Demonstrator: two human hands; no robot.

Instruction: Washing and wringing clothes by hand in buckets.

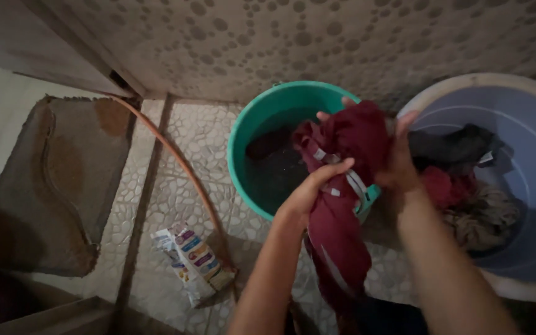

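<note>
You are holding a dark red garment (342, 186) over the near rim of the green bucket (249, 133), partly above the water and partly hanging outside it toward your knees. Your left hand (314, 186) is closing around the middle of the cloth, fingers wrapped over a fold with pale stripes. Your right hand (398, 161) is gripping the upper bunch, just right of the bucket's rim, fingers spread up over the fabric.

The cloth is looking soft and limp, likely wet, so probably heavier than it seems and inclined to sag and drip. Bunched folds are giving the surest hold; the loose tail below is swinging free.

Right of the bucket, a large pale basin (528, 105) is holding more clothes (466, 180). Left of the bucket, an orange hose (175, 155) is crossing the pebbled floor, and a soap packet (193, 263) is lying near it.
</note>
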